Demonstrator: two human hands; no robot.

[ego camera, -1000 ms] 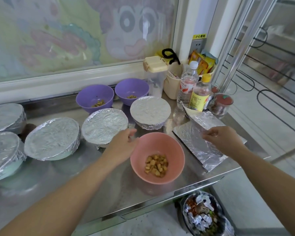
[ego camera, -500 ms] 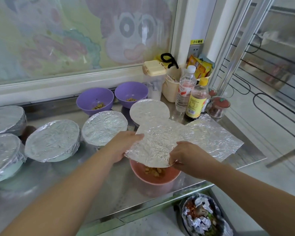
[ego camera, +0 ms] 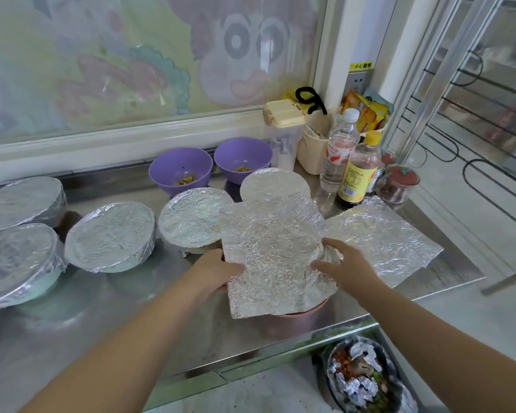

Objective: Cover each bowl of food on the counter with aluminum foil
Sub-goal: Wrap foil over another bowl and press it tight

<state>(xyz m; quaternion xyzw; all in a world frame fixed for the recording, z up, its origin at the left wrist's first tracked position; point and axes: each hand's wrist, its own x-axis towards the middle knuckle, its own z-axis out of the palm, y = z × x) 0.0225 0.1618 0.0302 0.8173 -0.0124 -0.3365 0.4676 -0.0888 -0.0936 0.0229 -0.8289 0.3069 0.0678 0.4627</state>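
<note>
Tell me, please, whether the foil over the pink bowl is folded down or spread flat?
Mostly spread flat: the foil sheet lies over the pink bowl, its near corners sticking out unfolded.

Yellow sticker (ego camera: 361,66) above outlet plate (ego camera: 358,82): "小心", rest blurry; bottle label (ego camera: 355,180) illegible.

A cartoon-printed window (ego camera: 131,70) fills my eleven o'clock. At two o'clock stands a glass door (ego camera: 474,129); steel counter (ego camera: 116,323) below.

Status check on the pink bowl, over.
Left hand pinches foil edge, right hand presses it down. Foil lies over pink bowl, not yet crimped. Two purple bowls uncovered. Nothing blocking.
</note>
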